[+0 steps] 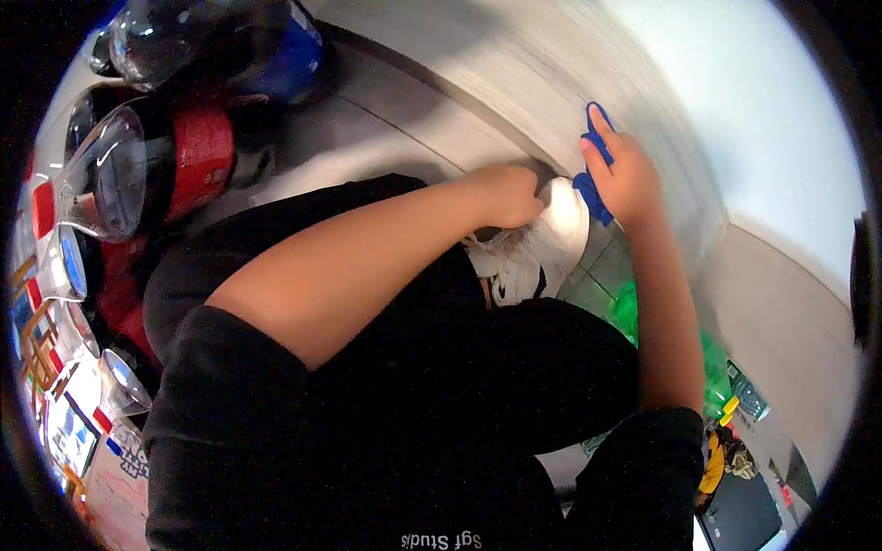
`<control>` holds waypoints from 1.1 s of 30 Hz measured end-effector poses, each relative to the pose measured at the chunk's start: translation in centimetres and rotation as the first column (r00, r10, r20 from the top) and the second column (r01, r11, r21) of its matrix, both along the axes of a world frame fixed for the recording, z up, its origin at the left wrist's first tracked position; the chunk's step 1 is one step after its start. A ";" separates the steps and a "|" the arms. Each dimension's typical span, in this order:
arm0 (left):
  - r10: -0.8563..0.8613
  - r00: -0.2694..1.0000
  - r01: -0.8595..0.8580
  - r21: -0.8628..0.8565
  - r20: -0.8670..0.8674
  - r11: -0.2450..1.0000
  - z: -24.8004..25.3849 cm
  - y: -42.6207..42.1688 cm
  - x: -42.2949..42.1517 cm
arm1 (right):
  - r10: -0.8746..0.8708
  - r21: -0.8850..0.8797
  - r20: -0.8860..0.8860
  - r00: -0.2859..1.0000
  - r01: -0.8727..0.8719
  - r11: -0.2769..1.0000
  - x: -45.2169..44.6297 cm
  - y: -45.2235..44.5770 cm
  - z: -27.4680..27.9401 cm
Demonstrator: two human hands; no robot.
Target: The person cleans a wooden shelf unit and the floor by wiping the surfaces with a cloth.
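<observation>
My left hand (pixel 505 196) is closed beside a white shoe (pixel 565 220), with its fingers curled together; what they grip, if anything, is hidden. To the right, my right hand (pixel 627 179) holds a blue cloth (pixel 593 193) between its thumb and fingers. The index finger points up along the cloth, whose upper end loops around the fingertip near the pale wood-look panel (pixel 542 83). The shoe lies between my knees, below the panel's lower edge.
Large dark bottles with red labels (pixel 204 147) stand along the left side. Green plastic (pixel 627 310) lies beside my right forearm. Yellow items and a black box (pixel 740 510) are at the lower right. Grey floor tiles (pixel 367 124) run beside the panel.
</observation>
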State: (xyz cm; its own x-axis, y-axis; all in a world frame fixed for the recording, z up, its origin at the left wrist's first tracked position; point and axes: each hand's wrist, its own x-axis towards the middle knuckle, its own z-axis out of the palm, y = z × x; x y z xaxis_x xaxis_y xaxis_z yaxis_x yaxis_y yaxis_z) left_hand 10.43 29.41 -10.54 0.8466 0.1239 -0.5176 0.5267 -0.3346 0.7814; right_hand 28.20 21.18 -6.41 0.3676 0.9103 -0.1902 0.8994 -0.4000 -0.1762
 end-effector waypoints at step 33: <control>-0.155 0.981 0.163 0.064 -0.115 0.985 -0.7 -0.9 -0.8 | 0.066 0.264 -0.063 0.996 -0.048 0.963 0.9 -9.2 -1.1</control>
